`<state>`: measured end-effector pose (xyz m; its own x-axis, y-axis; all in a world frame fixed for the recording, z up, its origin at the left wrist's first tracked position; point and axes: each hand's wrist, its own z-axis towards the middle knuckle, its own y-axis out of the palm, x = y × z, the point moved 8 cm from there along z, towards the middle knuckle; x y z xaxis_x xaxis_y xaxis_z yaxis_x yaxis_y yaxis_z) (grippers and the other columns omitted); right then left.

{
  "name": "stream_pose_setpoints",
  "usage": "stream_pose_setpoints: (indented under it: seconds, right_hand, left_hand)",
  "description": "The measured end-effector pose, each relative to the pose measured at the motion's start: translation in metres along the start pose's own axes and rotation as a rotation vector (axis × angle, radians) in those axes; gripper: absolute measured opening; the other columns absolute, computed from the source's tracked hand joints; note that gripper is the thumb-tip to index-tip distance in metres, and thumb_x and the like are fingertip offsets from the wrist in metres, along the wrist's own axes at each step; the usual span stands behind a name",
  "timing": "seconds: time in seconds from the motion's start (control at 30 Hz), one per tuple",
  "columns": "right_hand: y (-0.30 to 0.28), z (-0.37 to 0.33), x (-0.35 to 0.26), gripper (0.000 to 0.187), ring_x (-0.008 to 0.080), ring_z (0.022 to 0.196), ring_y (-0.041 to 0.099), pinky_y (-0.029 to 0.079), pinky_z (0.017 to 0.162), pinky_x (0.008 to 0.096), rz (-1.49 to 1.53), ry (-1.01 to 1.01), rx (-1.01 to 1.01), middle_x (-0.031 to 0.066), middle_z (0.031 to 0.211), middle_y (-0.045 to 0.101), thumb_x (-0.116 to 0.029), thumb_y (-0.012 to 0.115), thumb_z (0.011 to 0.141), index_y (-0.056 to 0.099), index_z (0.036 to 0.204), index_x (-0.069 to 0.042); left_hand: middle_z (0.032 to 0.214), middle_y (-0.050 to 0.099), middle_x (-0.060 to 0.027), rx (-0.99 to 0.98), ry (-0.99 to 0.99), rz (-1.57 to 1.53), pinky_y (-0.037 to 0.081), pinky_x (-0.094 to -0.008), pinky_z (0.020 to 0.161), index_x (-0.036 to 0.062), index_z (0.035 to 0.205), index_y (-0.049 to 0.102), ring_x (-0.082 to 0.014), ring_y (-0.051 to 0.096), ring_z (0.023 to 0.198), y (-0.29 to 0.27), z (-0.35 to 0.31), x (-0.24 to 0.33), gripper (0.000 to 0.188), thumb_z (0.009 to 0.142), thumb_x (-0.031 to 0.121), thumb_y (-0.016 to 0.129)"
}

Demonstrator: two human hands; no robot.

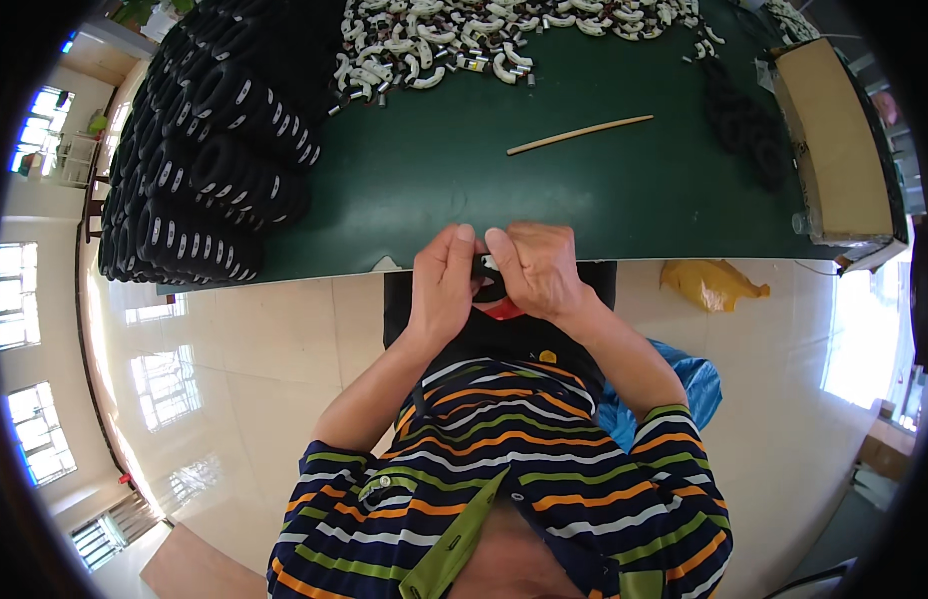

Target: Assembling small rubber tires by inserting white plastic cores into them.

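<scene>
My left hand [444, 285] and my right hand [540, 268] meet at the table's front edge, fingers curled and thumbs close together. Between them they grip a small black piece with a white mark [491, 292]. Most of it is hidden by the fingers, so its full shape cannot be made out. Its black surface and white mark resemble the black foam-like rings [225, 165] with white labels, stacked high on the left of the table. Beyond my hands, a thin pointed wooden stick [580, 135] lies on the green tabletop [414, 190].
White curved pieces with metal ends [434, 45] are heaped along the far side. At the right are loose black rings [748, 130] and a cardboard box [833, 140]. A yellow plastic bag [711, 285] and a blue bag [696, 384] lie below the table edge.
</scene>
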<state>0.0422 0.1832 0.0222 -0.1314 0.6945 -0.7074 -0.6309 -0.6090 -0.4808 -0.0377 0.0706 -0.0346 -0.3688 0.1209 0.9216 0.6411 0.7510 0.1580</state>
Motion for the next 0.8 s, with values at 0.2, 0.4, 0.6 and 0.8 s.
stream_pose_setpoints:
  seconds: [0.2,0.4,0.6,0.8]
  right_hand:
    - [-0.004,-0.010,0.000,0.038,0.0326,0.048,0.054,0.042,0.048,0.0435,0.033,0.170,-0.022,0.0113,0.056,0.056,-0.013,0.061,0.099,0.060,0.061,-0.005]
    - [-0.005,-0.010,-0.016,0.036,0.0310,0.048,0.054,0.041,0.047,0.0423,-0.030,-0.169,0.019,0.0101,0.057,0.056,-0.010,0.065,0.094,0.057,0.059,-0.006]
    - [0.002,-0.015,-0.008,0.036,0.0341,0.049,0.054,0.041,0.048,0.0431,0.078,-0.010,0.019,0.0123,0.057,0.055,-0.012,0.063,0.097,0.059,0.063,-0.003]
    - [-0.015,-0.009,-0.001,0.042,0.0356,0.053,0.055,0.042,0.052,0.0443,0.081,0.060,0.099,0.0131,0.059,0.054,-0.021,0.052,0.105,0.060,0.069,-0.002]
  left_hand:
    - [0.065,0.052,-0.0164,0.099,0.911,0.728,0.043,-0.0442,0.057,0.0009,0.084,0.055,-0.0392,0.052,0.060,0.022,-0.032,0.050,0.019,0.102,0.006,0.055]
    - [0.070,0.050,0.0019,-0.163,-0.029,0.197,0.045,-0.0318,0.053,-0.0003,0.089,0.057,-0.0087,0.048,0.065,0.019,-0.011,0.001,0.036,0.110,0.028,0.049]
    - [0.063,0.048,-0.0110,0.098,0.798,0.817,0.045,-0.0368,0.054,-0.0007,0.085,0.053,-0.0148,0.051,0.059,0.020,-0.038,0.052,0.033,0.110,0.021,0.049]
    - [0.062,0.049,-0.0004,-0.035,0.327,0.279,0.039,-0.0319,0.051,0.0009,0.082,0.055,-0.0086,0.044,0.054,0.013,-0.012,0.034,0.035,0.108,0.024,0.056]
